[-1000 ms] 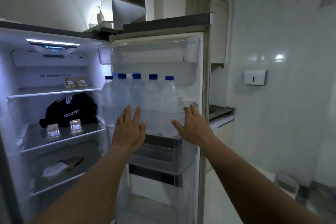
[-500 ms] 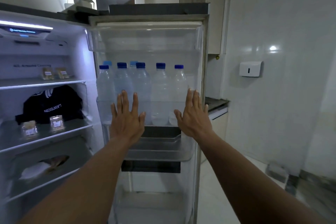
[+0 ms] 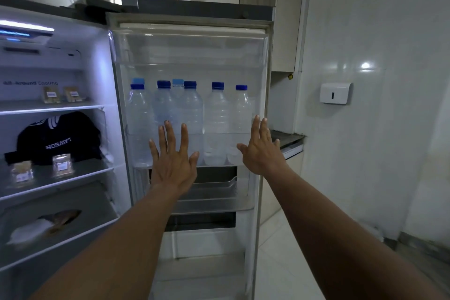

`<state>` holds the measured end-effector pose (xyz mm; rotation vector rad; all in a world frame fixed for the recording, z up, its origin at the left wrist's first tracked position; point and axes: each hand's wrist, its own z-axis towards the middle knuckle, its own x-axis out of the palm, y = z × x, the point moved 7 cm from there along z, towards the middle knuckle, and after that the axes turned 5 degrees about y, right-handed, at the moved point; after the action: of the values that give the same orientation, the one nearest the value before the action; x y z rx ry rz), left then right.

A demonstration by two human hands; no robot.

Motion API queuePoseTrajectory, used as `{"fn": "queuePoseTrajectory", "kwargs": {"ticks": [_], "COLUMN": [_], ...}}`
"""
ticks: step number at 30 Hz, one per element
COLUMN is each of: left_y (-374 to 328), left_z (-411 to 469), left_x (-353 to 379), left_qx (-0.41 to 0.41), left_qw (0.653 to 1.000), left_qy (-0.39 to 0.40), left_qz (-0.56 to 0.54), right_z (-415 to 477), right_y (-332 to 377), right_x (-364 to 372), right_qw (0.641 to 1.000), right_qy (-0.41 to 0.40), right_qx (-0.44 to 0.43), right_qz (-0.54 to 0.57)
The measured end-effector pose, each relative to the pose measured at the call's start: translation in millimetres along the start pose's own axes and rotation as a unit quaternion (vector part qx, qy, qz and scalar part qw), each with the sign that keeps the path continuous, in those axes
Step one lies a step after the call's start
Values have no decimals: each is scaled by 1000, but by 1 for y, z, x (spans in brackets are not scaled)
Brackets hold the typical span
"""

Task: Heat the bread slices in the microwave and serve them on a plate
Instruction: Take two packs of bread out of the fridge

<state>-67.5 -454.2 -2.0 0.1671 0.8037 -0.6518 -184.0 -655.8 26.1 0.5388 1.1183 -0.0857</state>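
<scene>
Left hand and right hand both flat, fingers straight and spread, gripping nothing, raised in front of the clear plastic door bin holding blue-capped clear water bottles on the open white fridge door; contact with the bin cannot be told. Small clear labelled packets with tan contents, maybe the bread slices, cannot tell for sure, sit inside the fridge: two on the top glass shelf, two on the middle shelf in front of a black printed bag

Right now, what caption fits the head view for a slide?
Fingers spread, left hand and right hand reach toward the bottles in the open fridge door.
</scene>
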Motion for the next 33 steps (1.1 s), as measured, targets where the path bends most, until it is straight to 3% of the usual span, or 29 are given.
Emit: {"fn": "queuePoseTrajectory", "kwargs": {"ticks": [33], "left_y": [-39], "left_z": [37], "left_x": [41], "left_qx": [-43], "left_qw": [995], "left_qy": [-35], "left_qz": [82], "right_z": [74], "right_y": [-36], "right_x": [7], "right_qw": [1000], "right_qy": [12], "right_qx": [-23], "right_qz": [15]}}
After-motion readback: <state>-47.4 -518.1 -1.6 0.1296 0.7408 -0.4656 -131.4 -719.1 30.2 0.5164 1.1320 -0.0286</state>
